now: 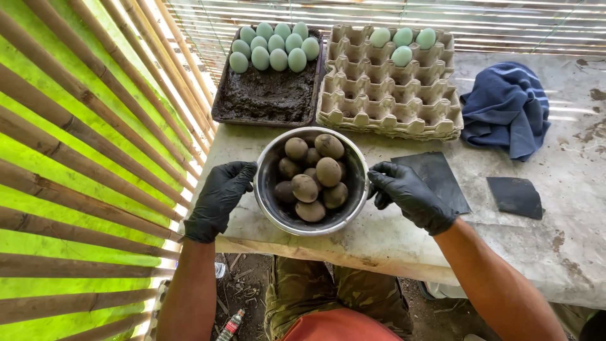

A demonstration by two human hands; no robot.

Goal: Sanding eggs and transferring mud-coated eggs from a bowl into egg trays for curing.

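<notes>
Now both gloved hands grip the steel bowl (311,222) of mud-coated eggs (314,177) — left hand (221,197) at nine o'clock, right hand (409,194) at three, fingers clamped on its rim.

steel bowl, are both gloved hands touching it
Touching. The head view shows the left hand against the steel bowl at its left rim and the right hand against its right rim.

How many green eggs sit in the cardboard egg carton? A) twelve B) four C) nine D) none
B: four pale green eggs sit in the carton at its far end, three in the back row and one just in front; the other cups are empty.
</notes>
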